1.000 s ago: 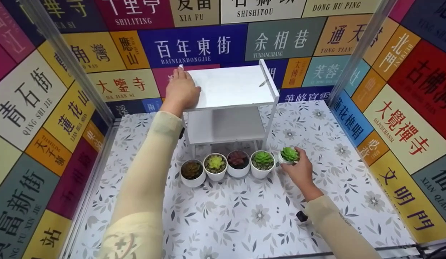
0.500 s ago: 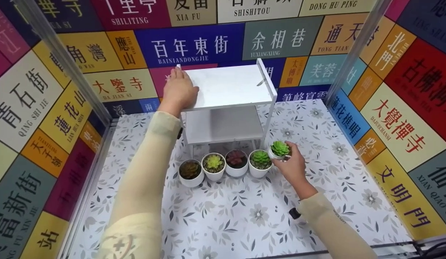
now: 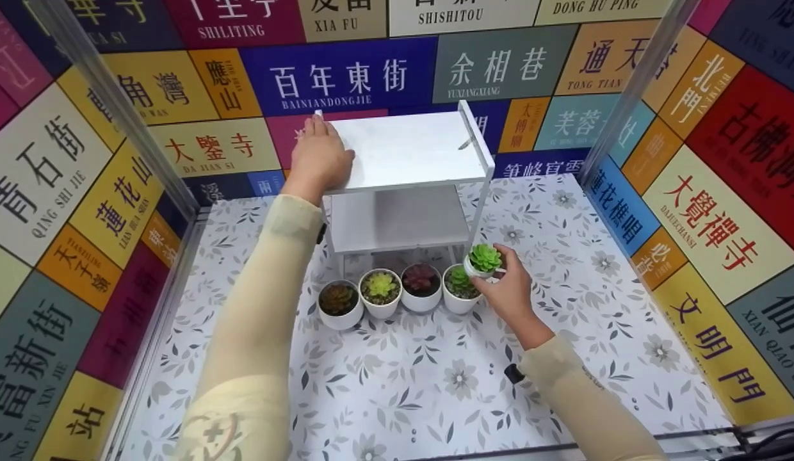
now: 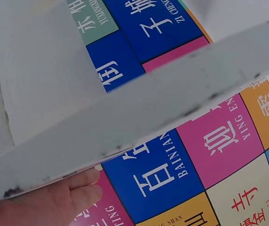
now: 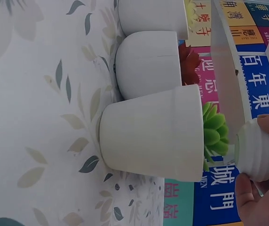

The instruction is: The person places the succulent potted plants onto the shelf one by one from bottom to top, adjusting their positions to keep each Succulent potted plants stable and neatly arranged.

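Observation:
My right hand [image 3: 509, 288] pinches a small white ribbed pot with a green succulent [image 3: 485, 257], thumb on one side and fingers on the other. It is held off the table, just above the rightmost plant of a row. That row has a brownish succulent [image 3: 339, 299], a yellow-green one [image 3: 380, 286], a dark red one [image 3: 421, 279] and a green one [image 3: 460, 282], all in white pots. My left hand [image 3: 320, 157] grips the left side rail of a white two-tier shelf [image 3: 410, 147]; its fingers [image 4: 85, 183] show beyond the rail in the left wrist view.
The shelf's lower tier [image 3: 400, 221] lies behind the row of pots. A floral-patterned cloth [image 3: 461, 378] covers the table. Walls with colourful street-name signs [image 3: 339, 77] enclose it at the back and sides.
My right hand has moved left with the small potted succulent, from beside the row to over the rightmost pot. My left hand has stayed on the shelf.

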{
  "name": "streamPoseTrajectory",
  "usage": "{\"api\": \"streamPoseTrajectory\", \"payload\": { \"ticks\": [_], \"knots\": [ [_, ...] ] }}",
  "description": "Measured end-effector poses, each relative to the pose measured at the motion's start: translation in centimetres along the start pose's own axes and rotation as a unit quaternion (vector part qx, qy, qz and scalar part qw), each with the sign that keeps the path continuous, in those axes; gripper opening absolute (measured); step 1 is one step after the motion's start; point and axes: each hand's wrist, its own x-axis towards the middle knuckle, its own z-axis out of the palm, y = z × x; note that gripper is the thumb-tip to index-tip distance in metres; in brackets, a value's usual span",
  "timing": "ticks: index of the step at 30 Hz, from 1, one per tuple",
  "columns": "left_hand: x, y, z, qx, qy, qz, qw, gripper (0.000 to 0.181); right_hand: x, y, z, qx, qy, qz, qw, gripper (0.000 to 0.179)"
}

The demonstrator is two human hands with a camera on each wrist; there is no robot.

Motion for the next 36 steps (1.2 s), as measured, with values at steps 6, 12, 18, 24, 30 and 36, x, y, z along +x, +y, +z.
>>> {"api": "streamPoseTrajectory", "payload": {
  "ticks": [6, 12, 18, 24, 30, 36],
  "knots": [
    [-0.1, 0.0, -0.1, -0.001, -0.008, -0.005, 1.0000, 0.083, 0.3, -0.9, 0.8, 0.017, -0.005, -0.009, 0.9998, 0.077],
    [-0.2, -0.2, 0.0, 0.003, -0.011, -0.003, 0.9999, 0.082, 0.3, -1.9, 1.5, 0.022, -0.012, -0.007, 0.9997, 0.078],
    [-0.2, -0.2, -0.1, -0.001, -0.002, 0.000, 1.0000, 0.082, 0.8, -2.5, 2.0, 0.021, 0.002, -0.019, 0.9996, 0.078],
    [-0.2, 0.1, -0.1, 0.007, 0.002, 0.006, 1.0000, 0.082, 1.1, -2.9, 2.1, 0.027, 0.008, -0.019, 0.9994, 0.077],
    [-0.1, 0.0, -0.1, 0.007, 0.003, 0.005, 1.0000, 0.082, 1.4, -3.5, 2.3, 0.032, 0.022, -0.025, 0.9989, 0.076],
    [-0.1, -0.1, -0.1, 0.007, -0.002, 0.005, 1.0000, 0.082, 1.6, -3.8, 2.6, 0.035, 0.035, -0.030, 0.9983, 0.075]
  ]
}}
